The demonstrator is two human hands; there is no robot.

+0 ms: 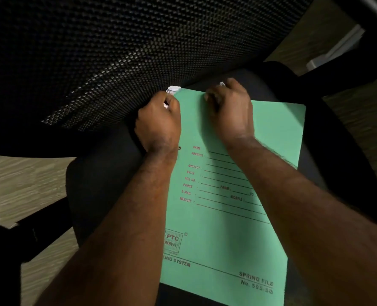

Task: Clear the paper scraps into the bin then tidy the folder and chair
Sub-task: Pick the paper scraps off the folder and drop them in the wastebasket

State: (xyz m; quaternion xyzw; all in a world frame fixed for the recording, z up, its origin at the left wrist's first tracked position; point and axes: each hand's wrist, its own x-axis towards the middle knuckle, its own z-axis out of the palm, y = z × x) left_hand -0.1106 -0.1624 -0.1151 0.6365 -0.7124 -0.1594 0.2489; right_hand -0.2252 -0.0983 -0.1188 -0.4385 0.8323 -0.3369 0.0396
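Observation:
A green spring-file folder lies flat on the black seat of an office chair. My left hand is at the folder's far left corner, fingers closed around a crumpled white paper scrap that pokes out above the knuckles. My right hand rests on the folder's far edge, fingers curled over a small white scrap that barely shows. Both scraps lie against the base of the chair's black mesh backrest.
The mesh backrest fills the upper left of the view. A black armrest curves down the right side. Wood-pattern flooring shows on the left and upper right. A pale object stands on the floor at the upper right.

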